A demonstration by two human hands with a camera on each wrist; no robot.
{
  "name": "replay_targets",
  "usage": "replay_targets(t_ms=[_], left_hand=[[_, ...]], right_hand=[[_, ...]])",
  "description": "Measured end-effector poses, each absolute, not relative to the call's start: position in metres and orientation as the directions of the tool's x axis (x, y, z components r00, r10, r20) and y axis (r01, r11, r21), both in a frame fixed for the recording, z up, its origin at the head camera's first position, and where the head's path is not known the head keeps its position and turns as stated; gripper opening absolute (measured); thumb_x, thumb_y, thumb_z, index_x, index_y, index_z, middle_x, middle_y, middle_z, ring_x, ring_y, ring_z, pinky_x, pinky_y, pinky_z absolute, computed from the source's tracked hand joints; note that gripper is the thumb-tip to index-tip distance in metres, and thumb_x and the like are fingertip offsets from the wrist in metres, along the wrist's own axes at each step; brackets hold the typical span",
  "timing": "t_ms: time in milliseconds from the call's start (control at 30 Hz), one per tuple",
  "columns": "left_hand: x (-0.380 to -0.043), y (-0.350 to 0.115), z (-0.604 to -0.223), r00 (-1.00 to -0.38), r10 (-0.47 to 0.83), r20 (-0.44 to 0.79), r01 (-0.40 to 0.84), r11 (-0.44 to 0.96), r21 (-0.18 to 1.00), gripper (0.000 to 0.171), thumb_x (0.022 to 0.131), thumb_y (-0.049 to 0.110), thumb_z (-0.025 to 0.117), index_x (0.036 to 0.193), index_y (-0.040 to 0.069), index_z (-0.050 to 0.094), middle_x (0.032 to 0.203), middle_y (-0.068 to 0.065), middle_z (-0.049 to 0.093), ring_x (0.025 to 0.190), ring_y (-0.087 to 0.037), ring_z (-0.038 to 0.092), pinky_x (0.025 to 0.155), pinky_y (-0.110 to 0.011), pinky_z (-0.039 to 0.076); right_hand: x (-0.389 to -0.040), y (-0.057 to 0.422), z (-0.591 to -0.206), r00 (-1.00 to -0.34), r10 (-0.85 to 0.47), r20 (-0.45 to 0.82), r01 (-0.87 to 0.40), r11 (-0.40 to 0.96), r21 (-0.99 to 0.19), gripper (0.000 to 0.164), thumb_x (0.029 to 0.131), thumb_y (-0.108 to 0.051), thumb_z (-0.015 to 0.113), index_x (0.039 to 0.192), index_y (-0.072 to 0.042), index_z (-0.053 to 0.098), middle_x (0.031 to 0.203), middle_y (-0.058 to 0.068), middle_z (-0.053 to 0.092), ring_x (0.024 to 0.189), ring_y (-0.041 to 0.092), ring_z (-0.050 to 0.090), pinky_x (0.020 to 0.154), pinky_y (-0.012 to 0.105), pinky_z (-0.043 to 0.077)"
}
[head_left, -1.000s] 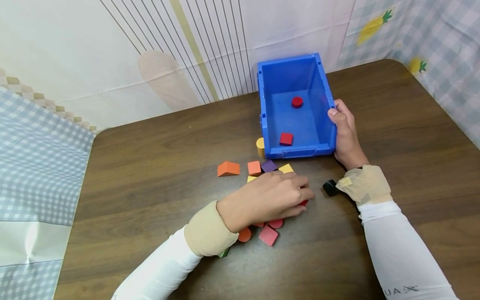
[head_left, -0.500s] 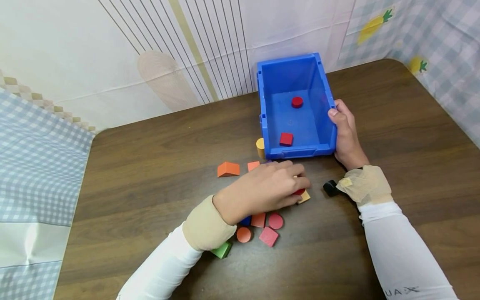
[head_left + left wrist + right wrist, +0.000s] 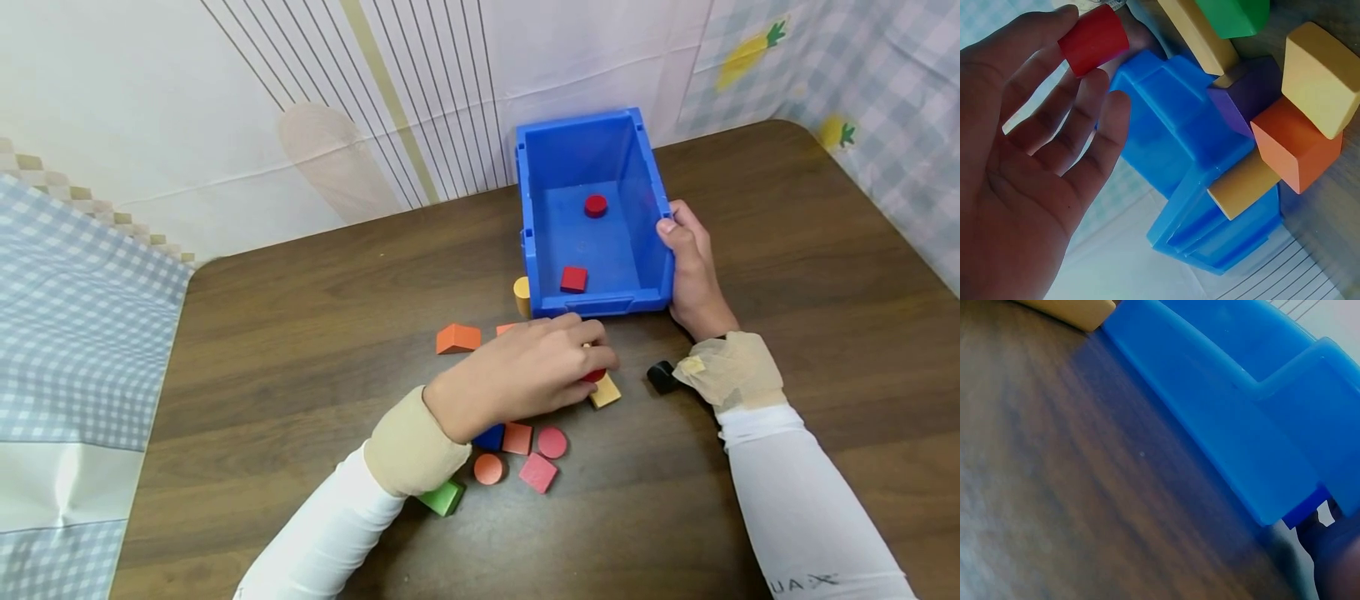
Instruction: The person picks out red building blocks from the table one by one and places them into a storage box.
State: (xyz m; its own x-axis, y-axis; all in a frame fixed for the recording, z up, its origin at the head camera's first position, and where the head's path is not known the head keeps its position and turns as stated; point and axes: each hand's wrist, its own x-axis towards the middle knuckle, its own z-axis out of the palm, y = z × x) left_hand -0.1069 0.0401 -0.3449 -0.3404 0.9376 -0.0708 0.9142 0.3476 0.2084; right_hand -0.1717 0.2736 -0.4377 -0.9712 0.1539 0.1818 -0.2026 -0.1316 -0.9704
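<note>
My left hand (image 3: pixel 528 371) pinches a red cylinder (image 3: pixel 1094 40) between thumb and fingertips, above the blocks just in front of the bin. In the left wrist view the remaining fingers hang loosely spread. The blue bin (image 3: pixel 607 305) stands at the back with a red disc (image 3: pixel 596 206) and a red square block (image 3: pixel 574 279) inside. My right hand (image 3: pixel 693 271) grips the bin's right wall, thumb over the rim. Under my left hand lie a yellow block (image 3: pixel 605 390) and a purple block (image 3: pixel 1247 94), partly hidden in the head view.
An orange prism (image 3: pixel 458 339) lies left of the blocks. Nearer me are a pink disc (image 3: pixel 552 442), a pink square (image 3: pixel 538 472), an orange disc (image 3: pixel 488 468), a blue block (image 3: pixel 490 437) and a green block (image 3: pixel 444 497). A yellow cylinder (image 3: pixel 522 296) stands against the bin's left side.
My left hand has moved up and slightly left toward the bin with the red cylinder, uncovering the yellow block and several nearer blocks. My right hand and the bin have stayed in place.
</note>
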Motion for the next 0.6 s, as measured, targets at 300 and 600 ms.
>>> replay_targets(t_ms=[300,600], left_hand=[[-0.1093,0.0378,-0.3460,-0.338,0.939,-0.065,0.922,0.344,0.178,0.031,0.094,0.024,0.061,0.124,0.017,0.065,0.114,0.001,0.058,0.104,-0.014,0.050,0.087,-0.024,0.045],[-0.1097,0.0371,-0.3489,-0.358,0.932,-0.062,0.905,0.362,0.224,0.029,0.095,0.023,0.060,0.123,0.018,0.066,0.112,0.002,0.058,0.102,-0.012,0.049,0.085,-0.023,0.045]], right_hand=[[-0.1708,0.2740,-0.4367,-0.970,0.163,0.182,-0.204,-0.132,-0.970,0.042,0.092,-0.038,0.050,0.113,-0.002,0.052,0.117,0.021,0.047,0.102,0.033,0.047,0.080,0.038,0.041],[-0.1691,0.2751,-0.4354,-0.977,0.150,0.154,-0.173,-0.118,-0.978,0.042,0.092,-0.039,0.050,0.113,-0.003,0.051,0.118,0.020,0.047,0.103,0.033,0.048,0.080,0.038,0.043]])
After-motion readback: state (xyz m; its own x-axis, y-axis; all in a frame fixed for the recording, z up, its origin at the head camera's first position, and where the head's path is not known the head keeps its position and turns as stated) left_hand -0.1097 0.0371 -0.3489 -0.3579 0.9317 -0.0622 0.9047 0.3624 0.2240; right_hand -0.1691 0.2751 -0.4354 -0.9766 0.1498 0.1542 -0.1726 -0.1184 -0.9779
